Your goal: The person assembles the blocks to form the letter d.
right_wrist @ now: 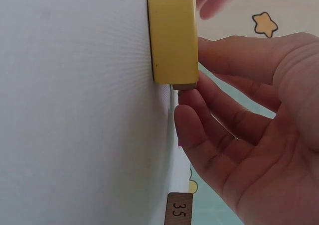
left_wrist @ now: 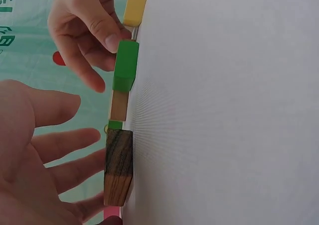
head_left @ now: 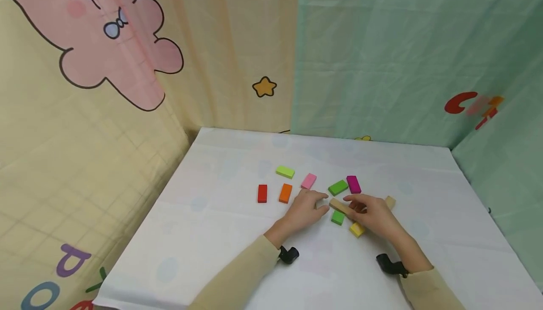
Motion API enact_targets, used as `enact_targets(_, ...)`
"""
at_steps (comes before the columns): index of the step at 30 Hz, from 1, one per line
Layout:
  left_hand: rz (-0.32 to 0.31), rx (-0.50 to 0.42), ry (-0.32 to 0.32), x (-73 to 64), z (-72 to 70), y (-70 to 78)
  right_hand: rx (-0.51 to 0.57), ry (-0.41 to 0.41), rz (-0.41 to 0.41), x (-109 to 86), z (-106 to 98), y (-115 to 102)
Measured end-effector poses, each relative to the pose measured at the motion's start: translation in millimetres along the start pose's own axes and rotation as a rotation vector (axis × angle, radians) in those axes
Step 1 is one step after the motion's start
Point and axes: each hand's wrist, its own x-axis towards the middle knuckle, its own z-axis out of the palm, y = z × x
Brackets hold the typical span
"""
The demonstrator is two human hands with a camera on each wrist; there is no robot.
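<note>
In the head view my right hand (head_left: pixel 375 213) pinches a long pale wooden block (head_left: pixel 338 206) between thumb and fingers. My left hand (head_left: pixel 303 211) is held open to its left, fingers spread and holding nothing. A green block (head_left: pixel 337 218) and a yellow block (head_left: pixel 357 229) lie on the near side of the pale block. Seen from the right wrist, the yellow block (right_wrist: pixel 174 38) covers my thumb tip. A dark-grained wooden block (left_wrist: pixel 118 168) shows in front of my left fingers in the left wrist view; the hand hides it from the head camera.
Farther back on the white-covered table (head_left: pixel 203 234) are a green block (head_left: pixel 338 187), a magenta block (head_left: pixel 354 184), a pink block (head_left: pixel 308 181) and a lime block (head_left: pixel 285 172). Red (head_left: pixel 262 193) and orange (head_left: pixel 285 193) blocks lie left. Another wooden block (head_left: pixel 390 202) is beyond my right hand.
</note>
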Motion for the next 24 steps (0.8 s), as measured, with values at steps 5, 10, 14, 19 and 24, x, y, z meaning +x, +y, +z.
enact_targets(5,-0.021,0.071,-0.014,1.3,0.5,4.7,0.007,0.018,0.0,0.8,1.0,-2.2)
enact_targets(10,-0.003,0.133,-0.023,-2.2,1.3,8.1,0.028,0.019,-0.011,-1.6,3.5,-3.8)
enact_targets(14,-0.007,0.127,-0.019,-5.6,2.7,9.2,0.042,0.02,0.0,-3.0,6.1,-3.9)
enact_targets(19,-0.002,0.095,-0.014,-6.4,5.0,9.5,0.043,0.018,0.032,-4.0,6.0,-3.0)
enact_targets(24,0.017,0.106,0.007,-4.2,5.3,7.6,0.047,0.019,0.024,-1.8,6.2,-1.0)
